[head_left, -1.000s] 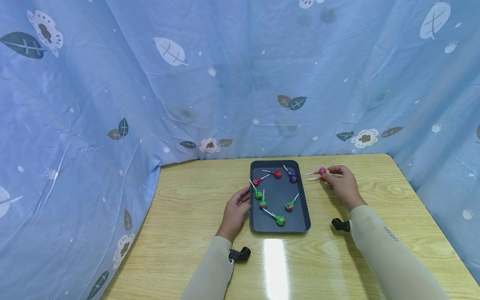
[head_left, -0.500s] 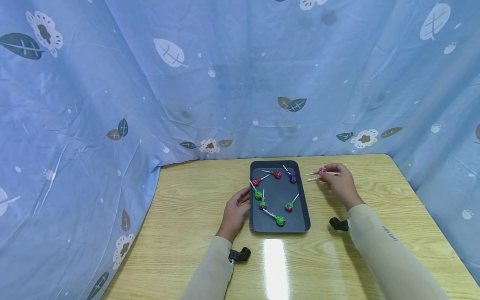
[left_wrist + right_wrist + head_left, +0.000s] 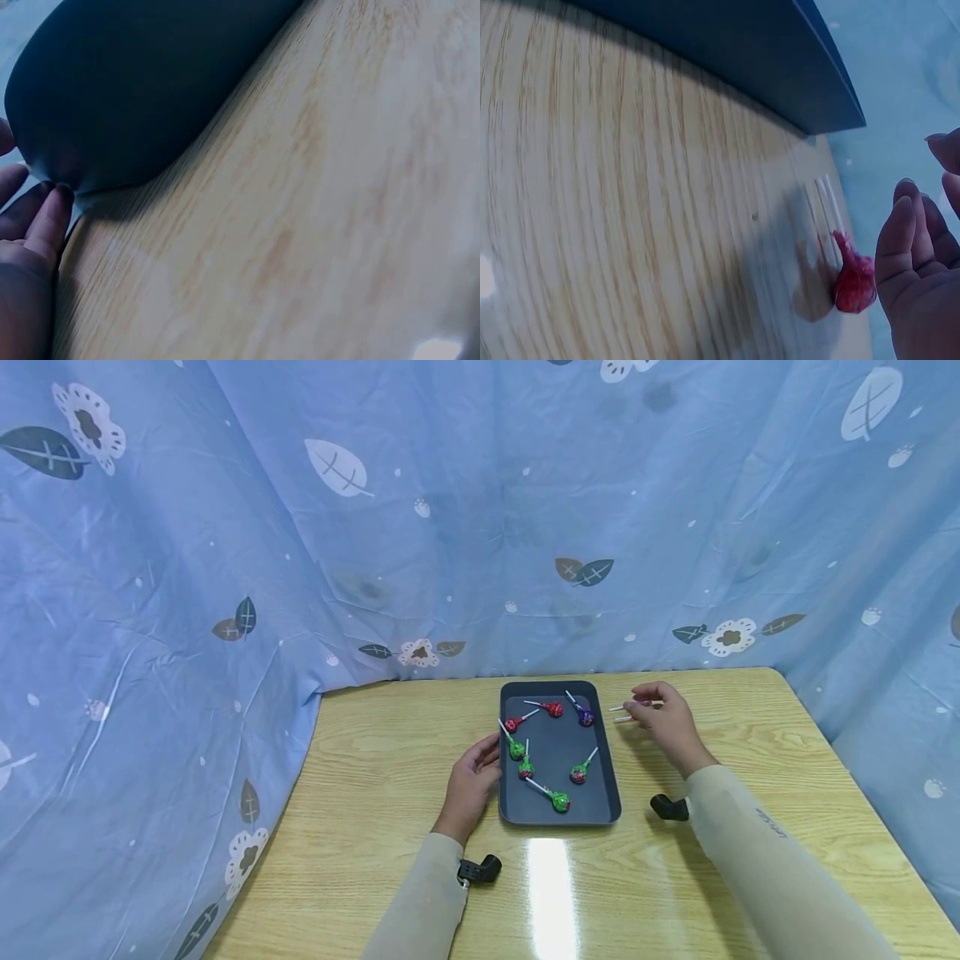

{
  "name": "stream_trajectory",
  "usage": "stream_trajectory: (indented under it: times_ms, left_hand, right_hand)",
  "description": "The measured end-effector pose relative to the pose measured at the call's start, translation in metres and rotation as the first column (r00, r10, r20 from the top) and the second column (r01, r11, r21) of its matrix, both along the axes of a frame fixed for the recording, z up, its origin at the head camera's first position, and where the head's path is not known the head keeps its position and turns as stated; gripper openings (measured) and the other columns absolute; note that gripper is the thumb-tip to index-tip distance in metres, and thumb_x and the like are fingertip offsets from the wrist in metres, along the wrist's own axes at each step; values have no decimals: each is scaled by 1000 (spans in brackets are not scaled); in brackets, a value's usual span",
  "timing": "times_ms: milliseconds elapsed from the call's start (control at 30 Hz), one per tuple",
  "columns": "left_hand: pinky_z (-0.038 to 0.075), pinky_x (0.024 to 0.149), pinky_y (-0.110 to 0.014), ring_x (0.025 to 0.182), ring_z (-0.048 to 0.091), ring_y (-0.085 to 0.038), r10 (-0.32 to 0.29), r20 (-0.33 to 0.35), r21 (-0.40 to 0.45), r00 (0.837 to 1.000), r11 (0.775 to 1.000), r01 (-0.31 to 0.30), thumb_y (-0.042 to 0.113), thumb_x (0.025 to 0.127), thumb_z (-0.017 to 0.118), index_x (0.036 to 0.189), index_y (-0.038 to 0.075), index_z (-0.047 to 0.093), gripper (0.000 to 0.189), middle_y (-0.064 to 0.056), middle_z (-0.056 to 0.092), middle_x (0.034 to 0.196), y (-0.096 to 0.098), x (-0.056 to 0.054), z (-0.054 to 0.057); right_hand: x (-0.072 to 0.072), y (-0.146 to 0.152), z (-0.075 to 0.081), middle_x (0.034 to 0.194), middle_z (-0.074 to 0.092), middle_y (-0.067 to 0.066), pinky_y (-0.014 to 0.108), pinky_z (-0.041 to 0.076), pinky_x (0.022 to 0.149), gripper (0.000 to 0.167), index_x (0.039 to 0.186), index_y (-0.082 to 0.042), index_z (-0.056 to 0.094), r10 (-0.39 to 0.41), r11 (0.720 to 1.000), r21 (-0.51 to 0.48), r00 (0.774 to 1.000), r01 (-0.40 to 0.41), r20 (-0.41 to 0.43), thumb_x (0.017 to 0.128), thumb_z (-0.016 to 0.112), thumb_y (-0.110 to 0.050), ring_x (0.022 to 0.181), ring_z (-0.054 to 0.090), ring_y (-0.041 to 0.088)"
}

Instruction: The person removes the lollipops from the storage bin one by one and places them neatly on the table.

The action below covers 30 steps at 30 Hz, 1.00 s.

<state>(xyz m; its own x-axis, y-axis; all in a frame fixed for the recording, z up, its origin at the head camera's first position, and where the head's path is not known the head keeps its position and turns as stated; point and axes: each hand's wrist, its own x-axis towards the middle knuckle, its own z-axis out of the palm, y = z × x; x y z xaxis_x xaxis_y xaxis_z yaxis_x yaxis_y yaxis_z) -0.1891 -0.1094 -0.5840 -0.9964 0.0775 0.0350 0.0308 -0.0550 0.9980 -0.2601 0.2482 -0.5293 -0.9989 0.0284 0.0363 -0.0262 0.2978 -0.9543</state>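
Observation:
A dark grey tray (image 3: 558, 821) with several wrapped lollipops stands on the wooden table. My left hand (image 3: 471, 783) rests at its left side, fingertips (image 3: 60, 199) against the outer wall in the left wrist view. To the right of the tray, my right hand (image 3: 669, 725) is over two lollipops, a pink one (image 3: 647, 702) and a red one whose white stick (image 3: 623, 719) points at the tray. The hand covers most of their heads. In the right wrist view, a red lollipop (image 3: 853, 285) lies on the table beside the loosely bent fingers (image 3: 896, 229), thumb apart from them.
Inside the tray are green lollipops (image 3: 560, 802), red lollipops (image 3: 555, 709) and a purple lollipop (image 3: 586, 717). A blue patterned curtain (image 3: 480, 527) hangs behind the table (image 3: 375, 793) and along both sides. Each wrist carries a black camera (image 3: 480, 868).
My right hand has shifted left and slightly away from me, over the two lollipops, covering more of their heads. My left hand and the tray have stayed put.

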Motion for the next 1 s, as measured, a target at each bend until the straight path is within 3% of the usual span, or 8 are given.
stream_trajectory:
  times_ms: [200,633,1000]
  left_hand:
    - [53,109,-32,135,62,-27,6,0,-7,1000,1000,-6,-3,98,61,156,5,58,58,-13,64,147,0,0,1]
    - [52,110,-32,136,62,-28,2,-4,-6,1000,1000,-2,-5,98,60,156,4,57,58,-14,64,148,1,0,0]
    - [52,111,-31,137,60,-28,2,-5,2,1000,1000,-2,-5,99,60,157,2,56,59,-15,63,149,1,1,2]
  right_hand:
    - [-1,-7,0,140,55,29,30,61,85,49,144,10,52,19,999,-28,1000,-19,-5,109,70,-19,100,63,19]
    - [-3,-23,7,142,56,31,32,61,85,45,142,11,53,42,999,-4,998,-42,-37,108,69,-14,102,64,22]
    - [-4,-41,13,143,56,28,36,60,88,45,144,8,53,72,997,-33,997,-73,-26,108,69,-15,112,63,34]
